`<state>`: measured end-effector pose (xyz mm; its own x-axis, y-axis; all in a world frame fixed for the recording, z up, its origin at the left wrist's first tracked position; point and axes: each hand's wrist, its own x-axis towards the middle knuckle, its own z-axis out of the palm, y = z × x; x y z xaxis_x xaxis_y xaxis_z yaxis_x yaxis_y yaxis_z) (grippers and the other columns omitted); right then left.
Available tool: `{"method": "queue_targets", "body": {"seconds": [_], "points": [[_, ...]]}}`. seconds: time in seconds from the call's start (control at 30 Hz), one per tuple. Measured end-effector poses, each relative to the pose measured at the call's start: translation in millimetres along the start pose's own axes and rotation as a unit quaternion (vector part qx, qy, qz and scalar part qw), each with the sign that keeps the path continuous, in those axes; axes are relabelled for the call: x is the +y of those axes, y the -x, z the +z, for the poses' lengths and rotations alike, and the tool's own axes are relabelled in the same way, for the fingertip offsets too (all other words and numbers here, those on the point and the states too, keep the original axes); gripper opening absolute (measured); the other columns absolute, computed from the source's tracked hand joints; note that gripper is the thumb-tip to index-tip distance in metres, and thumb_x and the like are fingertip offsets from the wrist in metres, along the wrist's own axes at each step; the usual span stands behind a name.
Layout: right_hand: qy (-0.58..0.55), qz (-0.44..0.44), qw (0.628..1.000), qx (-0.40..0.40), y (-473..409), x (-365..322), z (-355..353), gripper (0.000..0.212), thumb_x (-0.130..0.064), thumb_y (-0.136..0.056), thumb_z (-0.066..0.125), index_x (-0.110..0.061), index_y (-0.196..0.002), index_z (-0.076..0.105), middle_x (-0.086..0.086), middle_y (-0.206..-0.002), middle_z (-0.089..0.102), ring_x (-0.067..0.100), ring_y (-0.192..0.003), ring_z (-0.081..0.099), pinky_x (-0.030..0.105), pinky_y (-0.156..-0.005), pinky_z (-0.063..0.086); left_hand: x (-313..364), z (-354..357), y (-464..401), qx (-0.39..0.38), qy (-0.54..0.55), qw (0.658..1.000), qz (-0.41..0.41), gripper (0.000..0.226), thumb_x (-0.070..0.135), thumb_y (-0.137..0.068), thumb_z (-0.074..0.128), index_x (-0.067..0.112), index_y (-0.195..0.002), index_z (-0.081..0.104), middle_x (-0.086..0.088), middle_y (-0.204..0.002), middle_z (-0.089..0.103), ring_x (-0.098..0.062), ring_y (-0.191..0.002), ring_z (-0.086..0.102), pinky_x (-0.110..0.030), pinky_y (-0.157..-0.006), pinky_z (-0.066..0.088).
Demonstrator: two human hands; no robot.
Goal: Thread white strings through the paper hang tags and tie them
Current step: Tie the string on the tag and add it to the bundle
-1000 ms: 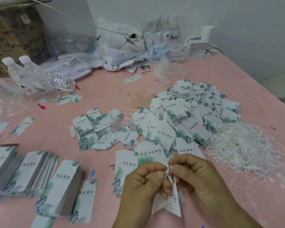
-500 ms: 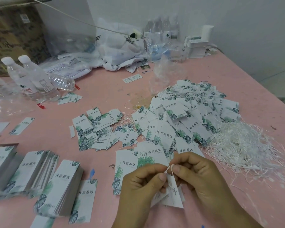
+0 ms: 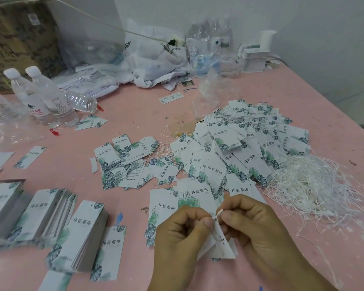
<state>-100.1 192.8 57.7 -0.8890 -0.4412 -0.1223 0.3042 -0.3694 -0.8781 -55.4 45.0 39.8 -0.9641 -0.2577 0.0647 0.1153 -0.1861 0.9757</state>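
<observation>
My left hand (image 3: 181,234) and my right hand (image 3: 252,225) meet at the near edge of the pink table (image 3: 135,114). Both pinch a short white string (image 3: 218,213) at the top of a few white hang tags (image 3: 221,244) that dangle between them. The string's small loop sticks up between my thumbs. A loose heap of white strings (image 3: 309,181) lies to the right. Behind my hands spreads a big pile of leaf-printed tags with strings (image 3: 240,148).
Neat stacks of unstrung tags (image 3: 51,217) sit at the left front, and a smaller scatter of tags (image 3: 124,162) lies in the middle. Water bottles (image 3: 42,97) stand at the far left. Plastic bags (image 3: 156,57) and boxes crowd the back wall.
The tags between my hands have risen slightly and my thumbs have closed in on the string; its loop now pokes up between them.
</observation>
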Motion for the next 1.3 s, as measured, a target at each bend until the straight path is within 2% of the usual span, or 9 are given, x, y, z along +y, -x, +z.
{"method": "queue_targets", "body": {"seconds": [0.07,0.23,0.37,0.47,0.67,0.83,0.93,1.1,1.3], "points": [[0.001,0.005,1.0,-0.002,0.2,0.6,1.1,0.023,-0.02,-0.062,0.084,-0.008,-0.079,0.073,0.015,-0.066,0.067,0.018,-0.056,0.062,0.025,-0.054,0.052,-2.1,-0.2,0.6,0.005,-0.005,1.0,-0.008,0.021,0.038,-0.064,0.079,0.019,-0.07,0.074,-0.004,-0.062,0.062,-0.017,-0.061,0.054,-0.026,-0.059,0.047],[0.004,0.008,1.0,0.006,0.0,2.9,1.3,0.043,-0.036,-0.052,0.094,-0.009,-0.078,0.073,0.014,-0.068,0.064,0.018,-0.06,0.06,0.025,-0.058,0.052,-2.7,0.5,0.5,0.005,-0.015,1.0,-0.007,0.018,0.041,-0.067,0.076,0.023,-0.071,0.073,0.005,-0.061,0.061,-0.008,-0.058,0.051,-0.017,-0.055,0.043],[0.0,0.002,1.0,0.005,0.5,3.4,3.1,0.044,-0.036,-0.051,0.095,-0.009,-0.078,0.073,0.014,-0.067,0.065,0.017,-0.058,0.061,0.024,-0.056,0.052,-5.0,0.5,0.9,-0.006,-0.017,1.0,-0.007,0.02,0.041,-0.069,0.076,0.022,-0.072,0.072,0.004,-0.062,0.061,-0.01,-0.06,0.052,-0.021,-0.057,0.045],[0.008,-0.004,1.0,0.006,0.6,4.1,4.9,0.043,-0.037,-0.052,0.094,-0.009,-0.078,0.073,0.014,-0.066,0.064,0.016,-0.057,0.061,0.023,-0.055,0.052,-7.7,0.3,1.2,-0.002,-0.011,1.0,-0.017,0.022,0.041,-0.069,0.076,0.02,-0.073,0.073,-0.002,-0.064,0.063,-0.018,-0.063,0.054,-0.036,-0.064,0.046],[0.033,-0.017,0.999,0.009,1.0,5.6,5.8,0.018,-0.022,-0.066,0.081,-0.011,-0.078,0.073,0.012,-0.066,0.066,0.016,-0.057,0.062,0.022,-0.057,0.052,-10.4,-0.4,0.3,-0.001,0.004,0.999,-0.033,0.024,0.04,-0.07,0.077,0.018,-0.074,0.072,-0.01,-0.067,0.064,-0.024,-0.067,0.054,-0.046,-0.072,0.047],[0.025,-0.021,0.999,0.021,1.3,6.4,6.3,0.016,-0.023,-0.067,0.079,-0.013,-0.078,0.073,0.013,-0.064,0.066,0.016,-0.057,0.063,0.022,-0.056,0.052,-8.4,0.8,1.1,-0.011,0.013,0.999,-0.027,0.02,0.036,-0.071,0.078,0.017,-0.075,0.072,-0.011,-0.068,0.07,-0.023,-0.066,0.064,-0.05,-0.073,0.054],[0.032,-0.017,0.999,0.024,1.6,7.5,7.2,0.017,-0.024,-0.066,0.08,-0.013,-0.078,0.073,0.011,-0.064,0.066,0.015,-0.056,0.062,0.022,-0.055,0.052,-8.9,0.9,1.6,0.009,0.01,0.999,-0.038,0.021,0.036,-0.069,0.079,0.017,-0.075,0.073,-0.015,-0.068,0.068,-0.027,-0.066,0.059,-0.064,-0.073,0.052],[0.047,-0.011,0.998,0.041,2.3,9.0,8.8,0.022,-0.027,-0.063,0.081,-0.011,-0.076,0.073,0.012,-0.065,0.066,0.016,-0.057,0.062,0.023,-0.054,0.052,-7.3,1.8,1.9,0.017,0.001,1.0,-0.023,0.021,0.038,-0.066,0.078,0.018,-0.073,0.073,0.0,-0.059,0.061,-0.017,-0.059,0.052,-0.037,-0.065,0.046],[-0.03,0.02,0.999,0.04,0.9,13.0,13.0,0.01,-0.01,-0.067,0.078,-0.009,-0.075,0.073,0.017,-0.071,0.066,0.021,-0.063,0.064,0.028,-0.06,0.056,-7.8,3.5,4.2,0.029,-0.014,0.999,-0.008,0.02,0.04,-0.068,0.076,0.022,-0.073,0.072,-0.001,-0.061,0.06,-0.017,-0.059,0.052,-0.032,-0.06,0.048]]}}
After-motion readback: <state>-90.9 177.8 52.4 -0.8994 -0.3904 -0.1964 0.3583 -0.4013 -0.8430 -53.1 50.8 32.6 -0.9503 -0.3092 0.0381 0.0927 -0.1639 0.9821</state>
